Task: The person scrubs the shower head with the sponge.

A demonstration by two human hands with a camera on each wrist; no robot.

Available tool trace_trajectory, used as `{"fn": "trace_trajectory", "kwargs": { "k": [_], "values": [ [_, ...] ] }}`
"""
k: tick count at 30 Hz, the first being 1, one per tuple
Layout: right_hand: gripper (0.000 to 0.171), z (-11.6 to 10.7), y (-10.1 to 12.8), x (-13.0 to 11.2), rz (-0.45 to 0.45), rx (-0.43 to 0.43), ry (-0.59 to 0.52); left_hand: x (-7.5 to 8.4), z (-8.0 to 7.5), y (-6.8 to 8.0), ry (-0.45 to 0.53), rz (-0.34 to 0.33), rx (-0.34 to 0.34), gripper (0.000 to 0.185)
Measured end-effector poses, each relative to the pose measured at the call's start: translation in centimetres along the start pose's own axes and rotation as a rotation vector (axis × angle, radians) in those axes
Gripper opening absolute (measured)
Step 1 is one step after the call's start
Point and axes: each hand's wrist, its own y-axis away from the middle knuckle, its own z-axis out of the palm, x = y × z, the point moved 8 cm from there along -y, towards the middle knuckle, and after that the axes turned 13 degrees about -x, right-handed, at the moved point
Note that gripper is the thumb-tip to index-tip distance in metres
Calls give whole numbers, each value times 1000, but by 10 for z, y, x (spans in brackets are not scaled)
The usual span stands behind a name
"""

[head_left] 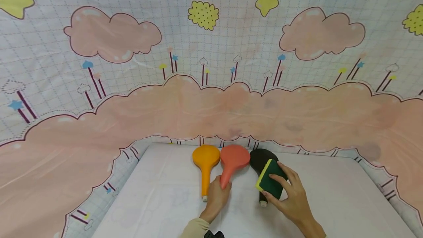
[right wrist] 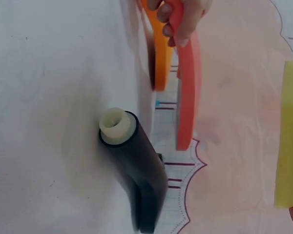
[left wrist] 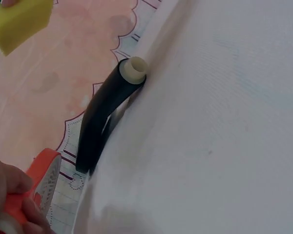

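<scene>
My left hand (head_left: 218, 197) grips the handle of a coral-red shower head (head_left: 235, 157), whose round head points away from me. The left wrist view shows the perforated spray face of this shower head (left wrist: 50, 183). In my right hand (head_left: 294, 199) is a sponge (head_left: 273, 180), green on one side and yellow on the other, pinched by its edges. It hovers over a black shower head (head_left: 261, 156) and partly hides it. That black one (right wrist: 145, 170) lies with its pale threaded end towards me. An orange shower head (head_left: 206, 157) lies left of the coral one.
A white table (head_left: 148, 190) lies under the shower heads, which are near its far edge. Behind and around it hangs a patterned cloth (head_left: 231, 113) with pink clouds, yellow stars and a grid.
</scene>
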Motion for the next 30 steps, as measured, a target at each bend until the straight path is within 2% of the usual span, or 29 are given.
{"fn": "trace_trajectory", "kwargs": {
  "k": [13, 23, 30],
  "values": [
    [57, -9, -12, -4, -16, 45, 11, 14, -23, 6, 95, 42, -30, 32],
    [58, -6, -25, -7, -57, 42, -9, 26, -30, 12, 120, 98, -74, 35],
    [58, -5, -35, -10, -89, 46, -48, 39, -35, 17, 79, 182, -37, 31]
  ]
}}
